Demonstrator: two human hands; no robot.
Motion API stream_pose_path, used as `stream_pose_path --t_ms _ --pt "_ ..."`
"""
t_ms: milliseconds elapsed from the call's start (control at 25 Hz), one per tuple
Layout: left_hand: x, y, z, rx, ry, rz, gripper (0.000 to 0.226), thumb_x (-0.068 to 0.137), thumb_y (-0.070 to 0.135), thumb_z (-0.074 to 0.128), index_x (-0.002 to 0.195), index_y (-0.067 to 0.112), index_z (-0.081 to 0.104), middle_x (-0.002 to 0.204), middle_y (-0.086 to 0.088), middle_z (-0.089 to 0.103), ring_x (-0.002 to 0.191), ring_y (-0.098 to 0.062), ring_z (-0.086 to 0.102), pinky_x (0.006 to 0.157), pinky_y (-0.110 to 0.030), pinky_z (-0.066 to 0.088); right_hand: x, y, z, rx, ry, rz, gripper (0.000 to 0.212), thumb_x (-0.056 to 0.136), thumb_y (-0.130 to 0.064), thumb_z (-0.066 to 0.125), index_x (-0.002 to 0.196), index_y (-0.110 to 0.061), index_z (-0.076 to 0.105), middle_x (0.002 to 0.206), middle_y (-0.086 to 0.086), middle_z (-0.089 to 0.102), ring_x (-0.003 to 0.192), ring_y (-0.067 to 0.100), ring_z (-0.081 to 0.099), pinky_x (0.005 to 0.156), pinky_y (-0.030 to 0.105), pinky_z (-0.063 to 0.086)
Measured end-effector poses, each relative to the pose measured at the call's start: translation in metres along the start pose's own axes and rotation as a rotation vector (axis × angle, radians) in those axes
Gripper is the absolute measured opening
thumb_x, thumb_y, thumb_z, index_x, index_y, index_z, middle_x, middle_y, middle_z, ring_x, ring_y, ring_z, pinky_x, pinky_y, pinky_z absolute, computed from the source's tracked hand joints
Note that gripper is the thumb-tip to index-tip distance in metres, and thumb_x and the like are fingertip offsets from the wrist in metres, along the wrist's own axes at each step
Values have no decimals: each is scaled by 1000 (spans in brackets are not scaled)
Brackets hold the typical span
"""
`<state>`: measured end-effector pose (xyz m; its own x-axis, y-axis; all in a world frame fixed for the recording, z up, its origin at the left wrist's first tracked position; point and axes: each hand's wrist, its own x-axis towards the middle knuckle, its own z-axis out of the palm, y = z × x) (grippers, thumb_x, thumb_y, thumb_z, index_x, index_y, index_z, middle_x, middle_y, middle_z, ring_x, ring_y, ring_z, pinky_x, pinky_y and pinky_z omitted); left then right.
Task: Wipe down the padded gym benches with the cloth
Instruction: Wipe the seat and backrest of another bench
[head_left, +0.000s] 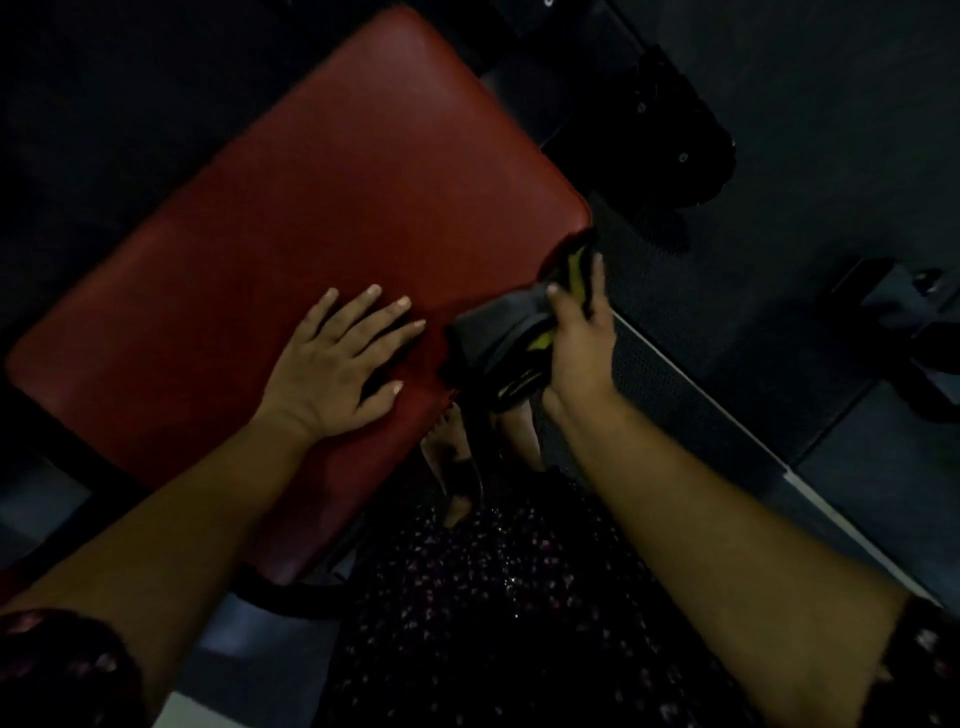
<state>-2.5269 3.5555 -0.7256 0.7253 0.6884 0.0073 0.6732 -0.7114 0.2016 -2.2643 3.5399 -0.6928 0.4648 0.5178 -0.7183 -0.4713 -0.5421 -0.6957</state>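
Left hand (332, 364) flat on red padded bench (291, 218), fingers spread wide, palm pressing near front edge. Right hand (576, 338) grips bunched dark cloth (514, 338) with yellow patches, held at bench's right edge, touching corner. Dim light; floor (779, 260) dark.

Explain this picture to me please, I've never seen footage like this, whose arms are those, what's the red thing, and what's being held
There is no machine here. One camera worn on a person's head looks down, so both arms are that person's own. The big red shape is a padded gym bench. The left hand rests flat on it, fingers spread. The right hand grips a dark cloth with yellow patches at the pad's edge, near its corner. Below are the person's patterned clothing and feet, above a dark floor. The picture is dim, so finer detail is hard to tell.
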Motion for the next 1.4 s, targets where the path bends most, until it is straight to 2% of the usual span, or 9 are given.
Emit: stream_pose_path --t_ms 240,480,640,720,880,1000,1080,1240,1400 --pt "0 1 3 14 36 2 59 95 44 41 150 25 36 156 -2 35 145 -26 29 117 -53 21 -78 64 -19 -442 -305 163 69 76 -40 67 138 -56 40 152 -10 38 137 14 39 114 44 35" --pt "-6 6 4 -18 125 -38 46 99 36 42 144 25 45 148 -2 48 139 -23 39 114 -48 29 -51 17 -3 72 -65 187 61 96 -8 54 149 -30 35 136 6 57 118 21 60 104 43 47" --pt "-15 8 2 -66 137 -141 45 96 33 46 140 25 51 146 -4 51 137 -23 41 114 -46 29 -103 63 6 -551 -210 51 73 93 -19 59 151 -42 21 151 2 30 136 19 38 114 40 35" --pt "-31 10 2 -46 143 -208 44 97 32 45 140 26 50 146 -3 51 137 -22 41 115 -45 28 -137 73 0 -1034 -306 -166 80 88 -18 65 149 -44 22 154 1 13 136 25 28 110 39 38" --pt "-63 13 4 -24 147 -278 42 101 28 41 143 28 45 147 -2 50 138 -21 40 114 -46 28 -140 79 -20 -1456 -878 -1493 54 89 -24 64 138 -35 45 143 0 31 113 37 44 76 45 49" --pt "-74 15 4 -19 146 -333 43 101 26 41 143 28 45 148 -1 49 138 -22 41 114 -47 27 -73 57 -13 -1658 -1333 -2071 45 95 -34 41 139 -27 51 149 -4 27 117 35 45 75 46 50" --pt "-75 16 5 -7 151 -337 44 100 27 43 143 28 43 148 -1 49 138 -21 39 114 -46 25 -38 33 -8 -1698 -1421 -2216 59 90 -43 48 144 -21 41 148 -4 26 116 38 43 74 44 48" --pt "-73 16 6 -15 160 -353 44 99 30 42 143 27 43 148 -1 49 137 -22 40 114 -45 28 -33 19 -12 -1691 -1445 -2120 53 93 -37 49 141 -16 43 145 2 30 109 43 44 67 43 50" --pt "-109 19 3 -45 303 -854 43 98 30 43 141 24 43 142 -3 54 134 -22 40 111 -43 27 -93 66 27 -1643 -1812 -2173 36 98 -29 45 129 -23 62 153 5 21 113 42 44 69 43 48"
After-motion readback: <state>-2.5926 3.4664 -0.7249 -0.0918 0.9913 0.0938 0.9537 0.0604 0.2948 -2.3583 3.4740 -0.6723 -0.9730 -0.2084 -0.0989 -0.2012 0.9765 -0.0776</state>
